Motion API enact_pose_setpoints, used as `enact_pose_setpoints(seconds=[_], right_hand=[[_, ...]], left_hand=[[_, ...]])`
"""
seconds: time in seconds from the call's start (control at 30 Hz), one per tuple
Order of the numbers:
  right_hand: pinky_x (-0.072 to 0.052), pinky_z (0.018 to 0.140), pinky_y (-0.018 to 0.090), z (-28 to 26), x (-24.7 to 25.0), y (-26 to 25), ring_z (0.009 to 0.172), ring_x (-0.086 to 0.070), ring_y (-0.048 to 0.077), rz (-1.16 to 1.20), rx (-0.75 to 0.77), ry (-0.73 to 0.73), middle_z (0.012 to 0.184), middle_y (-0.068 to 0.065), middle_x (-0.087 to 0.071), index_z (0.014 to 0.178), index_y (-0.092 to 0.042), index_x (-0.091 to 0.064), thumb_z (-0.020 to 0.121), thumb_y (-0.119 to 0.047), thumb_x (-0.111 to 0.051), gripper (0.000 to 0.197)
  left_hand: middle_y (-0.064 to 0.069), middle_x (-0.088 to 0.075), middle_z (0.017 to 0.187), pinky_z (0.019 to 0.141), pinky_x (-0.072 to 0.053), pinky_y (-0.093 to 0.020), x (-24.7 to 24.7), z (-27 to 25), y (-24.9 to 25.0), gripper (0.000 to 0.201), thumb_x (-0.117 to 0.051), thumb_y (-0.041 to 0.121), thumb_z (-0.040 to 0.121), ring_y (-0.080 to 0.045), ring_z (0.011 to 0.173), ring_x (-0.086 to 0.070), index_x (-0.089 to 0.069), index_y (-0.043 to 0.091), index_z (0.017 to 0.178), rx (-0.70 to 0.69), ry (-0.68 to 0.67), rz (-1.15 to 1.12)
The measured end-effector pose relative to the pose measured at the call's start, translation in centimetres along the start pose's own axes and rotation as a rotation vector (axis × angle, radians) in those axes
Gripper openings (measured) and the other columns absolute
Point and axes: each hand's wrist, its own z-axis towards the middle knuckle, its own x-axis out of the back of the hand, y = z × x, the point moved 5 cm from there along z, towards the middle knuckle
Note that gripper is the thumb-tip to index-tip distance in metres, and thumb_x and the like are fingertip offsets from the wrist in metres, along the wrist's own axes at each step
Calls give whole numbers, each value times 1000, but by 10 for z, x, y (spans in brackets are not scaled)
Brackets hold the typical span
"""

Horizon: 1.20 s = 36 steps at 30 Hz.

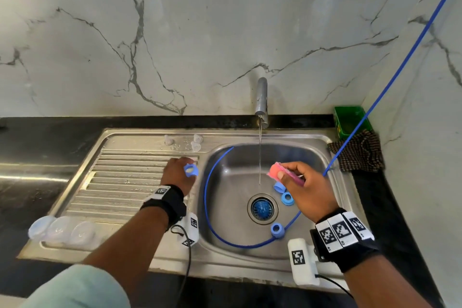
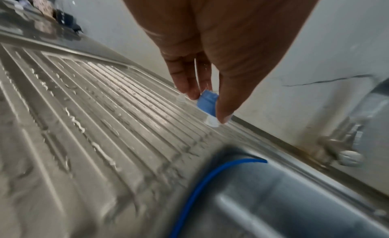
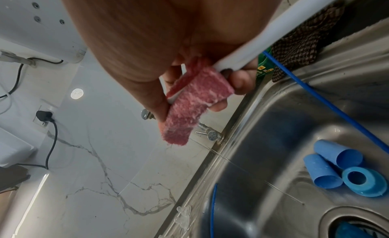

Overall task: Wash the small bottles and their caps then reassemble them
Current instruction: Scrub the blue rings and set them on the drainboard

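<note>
My left hand (image 1: 178, 172) hovers over the ribbed draining board, pinching a blue cap ring (image 1: 191, 170) between thumb and fingers; the left wrist view shows the same blue cap ring (image 2: 207, 103) just above the wet metal. My right hand (image 1: 303, 184) holds a pink sponge (image 1: 276, 171) above the sink basin (image 1: 232, 177), beside the running water. The sponge (image 3: 194, 101) is gripped by thumb and fingers. Blue caps (image 1: 278, 187) and a blue ring (image 1: 287, 199) lie in the basin near the drain; another blue ring (image 1: 276, 229) lies nearer me. Clear bottles (image 1: 61, 231) lie at the draining board's front left.
The tap (image 1: 261, 100) runs a thin stream into the basin. A blue tube (image 1: 207, 197) curves around inside the basin and rises to the upper right. Small clear parts (image 1: 196, 144) sit behind the draining board. A checked cloth (image 1: 360, 152) and green box (image 1: 350, 121) are at the right.
</note>
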Motion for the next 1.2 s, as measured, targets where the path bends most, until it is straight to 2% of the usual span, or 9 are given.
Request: enact_pose_setpoints(seconds=[0.13, 0.33, 0.43, 0.63, 0.73, 0.87, 0.97, 1.1, 1.2], right_hand=[[-42, 68, 6, 7, -6, -3, 89, -63, -3, -32, -30, -26, 96, -17, -70, 96, -39, -67, 91, -36, -70, 6], [-50, 81, 20, 26, -25, 6, 95, -64, 0, -79, -70, -57, 101, -17, -70, 100, -37, -71, 89, -45, -70, 13], [-48, 81, 18, 33, -31, 7, 95, -63, -1, -95, -94, -81, 102, -17, -69, 101, -37, -70, 89, -41, -71, 12], [-49, 82, 20, 48, -40, 11, 95, -62, 0, -96, -128, -87, 101, -18, -68, 102, -36, -69, 90, -39, -70, 12], [-52, 84, 24, 50, -41, 12, 96, -63, 1, -72, -133, -90, 101, -17, -70, 103, -37, -69, 89, -42, -70, 15], [-51, 82, 22, 47, -31, 11, 92, -64, -1, -51, -111, -51, 99, -17, -71, 100, -39, -70, 89, -42, -70, 11], [-52, 82, 22, 41, -16, 18, 89, -65, -4, -22, -117, 3, 96, -17, -72, 97, -37, -72, 90, -38, -72, 7], [-53, 85, 23, 39, 4, 29, 94, -67, -1, -6, -130, 56, 101, -16, -73, 100, -34, -73, 88, -42, -74, 15], [-51, 81, 12, 37, 16, 31, 90, -66, -5, 13, -145, 80, 96, -19, -74, 100, -32, -74, 88, -41, -74, 15]], left_hand=[[-16, -63, 125, 100, -45, -39, 8, 41, -37, 44, -74, 15, 82, -36, 116, -59, -65, 14, 125, 44, 12, 93], [-15, -65, 124, 97, -51, -44, 13, 90, -81, 42, -71, 17, 84, -39, 114, -61, -64, 14, 126, 171, 21, 123], [-16, -65, 124, 97, -50, -46, 17, 111, -94, 40, -69, 16, 85, -40, 114, -60, -65, 16, 125, 229, 75, 105], [-11, -62, 127, 102, -33, -50, 19, 129, -113, 36, -67, 26, 91, -36, 122, -53, -61, 25, 126, 433, 54, 166], [-9, -57, 136, 104, -29, -50, 18, 124, -112, 48, -66, 23, 91, -33, 129, -47, -53, 29, 137, 452, 56, 158], [-5, -46, 148, 108, -28, -53, 14, 102, -82, 58, -69, 19, 88, -32, 136, -37, -47, 30, 141, 396, 149, 117], [-1, -49, 146, 107, -28, -53, -5, 76, -37, 55, -70, 22, 86, -30, 136, -38, -53, 32, 136, 234, 145, 88], [2, -54, 139, 106, -30, -47, -44, 34, 26, 42, -67, 26, 87, -27, 133, -42, -60, 34, 128, 2, 31, 31], [3, -57, 138, 108, -37, -45, -82, 5, 64, 39, -65, 30, 89, -25, 131, -48, -60, 36, 128, -139, -119, 51]])
